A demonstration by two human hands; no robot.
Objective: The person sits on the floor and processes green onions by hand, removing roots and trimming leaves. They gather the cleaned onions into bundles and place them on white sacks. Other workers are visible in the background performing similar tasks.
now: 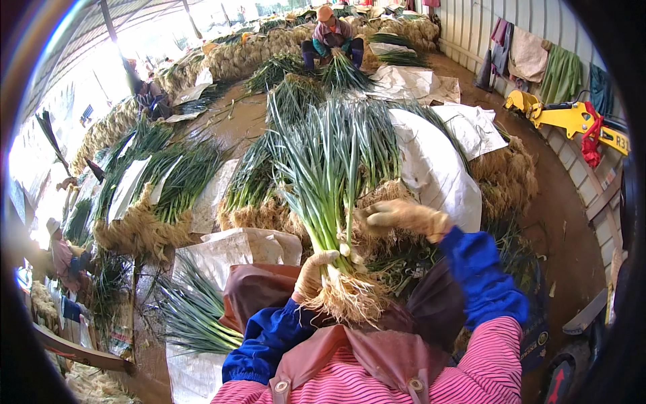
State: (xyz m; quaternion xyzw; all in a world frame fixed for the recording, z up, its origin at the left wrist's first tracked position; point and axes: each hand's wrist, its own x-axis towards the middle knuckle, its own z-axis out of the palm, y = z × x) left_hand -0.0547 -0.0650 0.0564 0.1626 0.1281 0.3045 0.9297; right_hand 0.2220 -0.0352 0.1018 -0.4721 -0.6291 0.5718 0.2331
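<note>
My gloved left hand (317, 272) grips a bunch of green onions (323, 202) low on the white stems, over my lap. Its pale roots (348, 298) hang towards me and the long leaves point away. My gloved right hand (404, 217) is beside the bunch on the right, fingers stretched towards it and slightly blurred; nothing shows in its grasp. Behind the held bunch lies a heap of more green onions (376, 146), roots facing me. Loose green onions (202, 308) rest on a white woven sheet (192, 376) by my left elbow. A brown apron (323, 356) covers my lap.
Rows of green onions (186, 187) line the wet floor (237, 113) to the left. A white sack sheet (434, 166) covers part of the heap. A co-worker (333, 38) sits ahead; others are at left. A yellow machine arm (570, 118) juts in at right.
</note>
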